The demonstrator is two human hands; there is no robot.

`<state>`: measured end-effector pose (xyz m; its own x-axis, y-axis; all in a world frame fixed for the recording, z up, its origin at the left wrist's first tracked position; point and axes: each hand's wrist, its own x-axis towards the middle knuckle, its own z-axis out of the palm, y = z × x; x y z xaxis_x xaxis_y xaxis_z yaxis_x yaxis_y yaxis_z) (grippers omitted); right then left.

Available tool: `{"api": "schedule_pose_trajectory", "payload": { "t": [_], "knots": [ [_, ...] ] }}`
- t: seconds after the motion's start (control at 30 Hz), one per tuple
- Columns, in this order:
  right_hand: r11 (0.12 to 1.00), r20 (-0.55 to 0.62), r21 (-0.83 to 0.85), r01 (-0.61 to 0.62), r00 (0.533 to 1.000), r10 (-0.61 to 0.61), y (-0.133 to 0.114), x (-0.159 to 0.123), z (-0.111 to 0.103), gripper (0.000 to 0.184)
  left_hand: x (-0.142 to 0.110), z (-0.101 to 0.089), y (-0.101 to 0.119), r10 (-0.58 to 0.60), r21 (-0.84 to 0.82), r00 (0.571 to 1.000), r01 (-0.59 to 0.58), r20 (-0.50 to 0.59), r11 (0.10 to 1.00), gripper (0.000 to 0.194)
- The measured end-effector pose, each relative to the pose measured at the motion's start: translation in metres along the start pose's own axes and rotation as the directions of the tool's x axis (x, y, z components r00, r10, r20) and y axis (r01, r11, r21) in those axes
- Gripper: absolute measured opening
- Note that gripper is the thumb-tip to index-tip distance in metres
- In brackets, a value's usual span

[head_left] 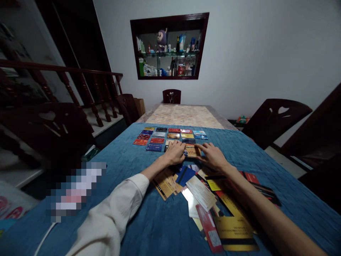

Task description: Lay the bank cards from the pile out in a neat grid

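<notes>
Evidently, smooth, thin, rectangular cards were spread over a blue cloth [149,220] whose surface was creased and ribbed. An orange card [192,150] with VIP lettering was held at its left edge by the left hand [176,152] and at its right edge by the right hand [213,155]. Both grips were closed on it, with the fingers bent and the thumbs near its lower side; whether it was lifted off the cloth could not be told. Beyond it, neat rows of cards [159,134] in red, blue, black, silver and gold were laid flat. Nearer, a loose heap was formed by overlapping cards, among them a blue card [184,175], a pale card [201,192], a red card [209,227] and a shiny gold card [236,233] crossed by a dark stripe.

The left forearm was partly covered by a rolled, off-white sleeve [114,209], while the right forearm [261,199] was bare. Both arms were reached forward and angled inward.

The far part of the desk [183,115] was topped with a mottled beige pattern. Dark wooden chairs [172,96] were placed around it. In the pale wall, a dark-framed cabinet [169,77] was filled with bottles and a purple plush toy [161,39]; stairs were edged by a turned wooden railing [87,72].
</notes>
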<state>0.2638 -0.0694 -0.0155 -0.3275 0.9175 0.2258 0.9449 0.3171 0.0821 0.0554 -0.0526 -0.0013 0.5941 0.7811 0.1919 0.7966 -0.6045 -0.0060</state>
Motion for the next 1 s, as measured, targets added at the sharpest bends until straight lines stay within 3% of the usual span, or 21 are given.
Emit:
{"api": "schedule_pose_trajectory", "payload": {
  "t": [0.4, 1.0],
  "knots": [
    [0.995, 0.136, 0.044, -0.086, 0.988, 0.079, 0.004, 0.006, 0.016, 0.051, 0.016, 0.014, 0.001, -0.011, 0.013, 0.994, 0.010, 0.110, 1.000, 0.026],
    [0.977, 0.094, 0.200, -0.078, 0.994, 0.060, 0.008, 0.007, 0.022, 0.023, 0.020, 0.017, -0.003, 0.014, -0.034, 0.990, -0.009, 0.143, 0.999, 0.023]
  ]
}}
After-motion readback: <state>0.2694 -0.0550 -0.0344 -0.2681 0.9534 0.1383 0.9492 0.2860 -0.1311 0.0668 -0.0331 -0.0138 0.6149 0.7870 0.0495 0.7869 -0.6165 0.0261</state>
